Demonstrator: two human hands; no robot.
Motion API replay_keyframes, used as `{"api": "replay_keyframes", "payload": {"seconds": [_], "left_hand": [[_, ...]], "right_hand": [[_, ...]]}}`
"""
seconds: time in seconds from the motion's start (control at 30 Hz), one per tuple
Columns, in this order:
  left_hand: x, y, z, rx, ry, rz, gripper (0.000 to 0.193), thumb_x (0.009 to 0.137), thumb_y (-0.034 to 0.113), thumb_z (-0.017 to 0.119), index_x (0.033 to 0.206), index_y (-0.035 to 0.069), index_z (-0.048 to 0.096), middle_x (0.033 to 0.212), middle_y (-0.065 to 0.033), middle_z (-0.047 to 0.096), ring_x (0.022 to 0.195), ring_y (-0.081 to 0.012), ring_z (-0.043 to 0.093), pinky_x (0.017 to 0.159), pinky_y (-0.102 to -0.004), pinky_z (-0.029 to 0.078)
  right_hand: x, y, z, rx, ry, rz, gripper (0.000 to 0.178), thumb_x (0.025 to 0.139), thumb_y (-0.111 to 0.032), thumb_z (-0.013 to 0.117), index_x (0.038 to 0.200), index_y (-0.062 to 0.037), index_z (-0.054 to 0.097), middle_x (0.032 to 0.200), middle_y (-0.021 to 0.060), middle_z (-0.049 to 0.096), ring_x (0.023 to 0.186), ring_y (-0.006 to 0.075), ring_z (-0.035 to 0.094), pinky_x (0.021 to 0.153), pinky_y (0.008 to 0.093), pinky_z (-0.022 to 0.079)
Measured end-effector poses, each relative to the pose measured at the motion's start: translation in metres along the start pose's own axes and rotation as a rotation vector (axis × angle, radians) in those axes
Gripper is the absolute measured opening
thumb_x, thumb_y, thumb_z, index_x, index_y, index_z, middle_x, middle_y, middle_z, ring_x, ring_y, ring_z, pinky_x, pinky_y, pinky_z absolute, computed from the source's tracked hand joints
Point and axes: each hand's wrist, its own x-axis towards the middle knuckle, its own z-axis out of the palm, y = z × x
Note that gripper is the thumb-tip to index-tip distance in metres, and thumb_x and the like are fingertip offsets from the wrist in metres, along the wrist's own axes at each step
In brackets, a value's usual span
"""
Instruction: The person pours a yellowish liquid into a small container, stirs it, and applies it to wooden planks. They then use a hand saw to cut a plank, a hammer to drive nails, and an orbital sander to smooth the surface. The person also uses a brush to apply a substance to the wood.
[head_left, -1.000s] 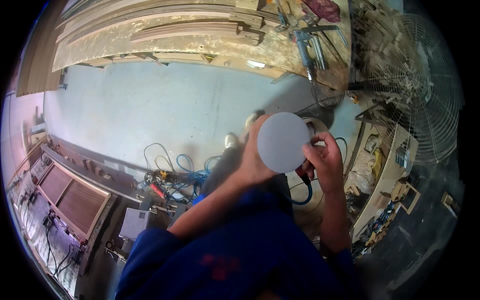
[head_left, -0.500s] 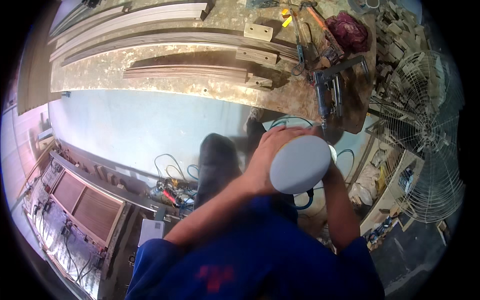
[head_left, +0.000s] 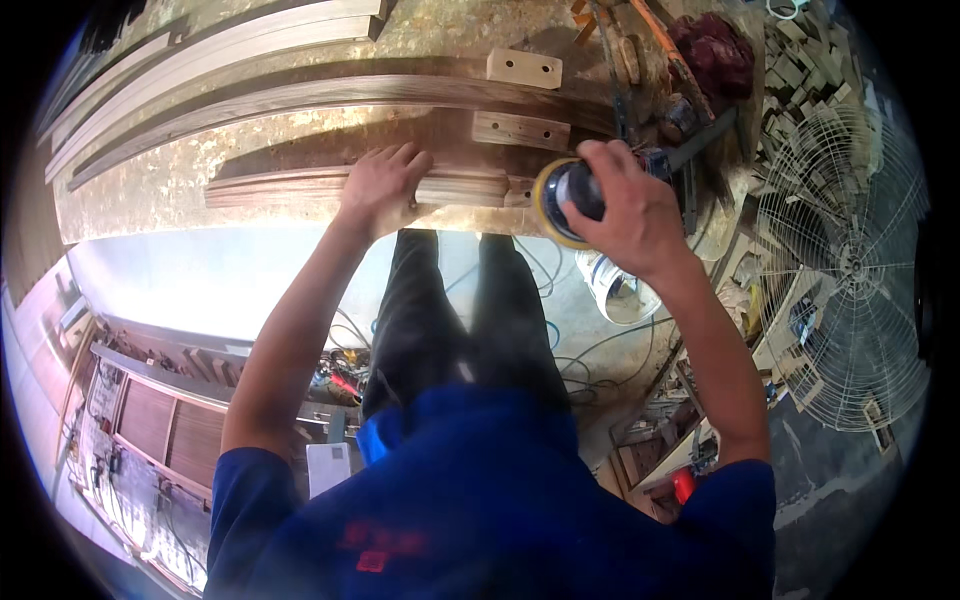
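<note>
My left hand (head_left: 385, 190) is wrapped over a brown wooden strip (head_left: 280, 188) lying along the near edge of the workbench (head_left: 300, 130). At the strip's right end, my right hand (head_left: 630, 212) grips a round orbital sander (head_left: 556, 215) with a yellow-edged pad and a dark body. The sander sits beside a small wooden block (head_left: 519, 192) at that end; whether the pad touches the wood I cannot tell. Behind the strip lie two blocks with holes, a pale one (head_left: 524, 68) and a browner one (head_left: 521, 130).
Longer wooden strips (head_left: 300, 98) cross the bench behind. At its right are a dark red cloth (head_left: 712, 58) and tools with orange handles (head_left: 672, 45). A white bucket (head_left: 618, 290) stands below the edge, with hoses on the floor. To the right is a wire fan guard (head_left: 850, 265).
Both hands were at the sander near my body, its grey pad facing up. Now the right hand alone has it at the bench, pad turned away, and the left has moved onto the strip.
</note>
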Motion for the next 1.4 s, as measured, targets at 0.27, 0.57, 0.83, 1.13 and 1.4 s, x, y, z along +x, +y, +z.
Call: {"api": "replay_keyframes", "payload": {"seconds": [0.27,0.57,0.83,1.13,1.4], "left_hand": [[-0.003,-0.005,0.004,-0.059,-0.094,-0.015,0.058,0.077,0.046,0.081,0.119,0.012,0.061,0.112,-0.0095,0.062,0.111,-0.0321,0.064,0.095,-0.0452,0.052],[-0.009,-0.009,0.008,-0.074,0.071,0.067,0.056,0.072,0.042,0.084,0.114,0.013,0.061,0.109,-0.0075,0.064,0.108,-0.0306,0.065,0.093,-0.0428,0.052],[-0.008,-0.008,0.008,-0.047,0.166,0.1,0.051,0.068,0.032,0.084,0.109,0.014,0.061,0.106,-0.0057,0.064,0.101,-0.0276,0.065,0.088,-0.0417,0.053],[-0.015,-0.002,0.015,-0.028,0.233,0.076,0.052,0.067,0.037,0.085,0.108,0.015,0.061,0.103,-0.0042,0.061,0.1,-0.0272,0.064,0.084,-0.0399,0.051],[0.011,-0.011,-0.014,-0.129,-0.249,-0.072,0.071,0.08,0.066,0.075,0.121,0.01,0.065,0.108,-0.013,0.068,0.102,-0.0356,0.069,0.087,-0.0454,0.056]], "right_hand": [[0.008,-0.019,0.045,-0.236,0.045,-0.187,0.067,0.077,-0.033,0.087,0.132,-0.0169,0.051,0.119,0.0137,0.055,0.094,0.0338,0.071,0.068,0.0444,0.061],[0.024,-0.014,0.021,-0.047,-0.089,-0.037,0.059,0.083,-0.034,0.081,0.131,-0.0123,0.055,0.117,0.0168,0.059,0.092,0.0384,0.071,0.077,0.048,0.06],[0.06,-0.011,0.023,0.017,-0.246,-0.049,0.05,0.086,-0.035,0.077,0.124,-0.0099,0.057,0.116,0.0194,0.06,0.092,0.0421,0.071,0.079,0.0507,0.059],[0.066,-0.011,0.015,-0.011,-0.249,-0.046,0.053,0.083,-0.032,0.08,0.126,-0.0116,0.057,0.117,0.0187,0.059,0.093,0.0414,0.071,0.078,0.0504,0.059],[0.001,-0.005,0.013,-0.113,-0.001,-0.089,0.067,0.076,-0.026,0.088,0.134,-0.016,0.055,0.121,0.0153,0.056,0.094,0.0368,0.072,0.074,0.0464,0.06]]}}
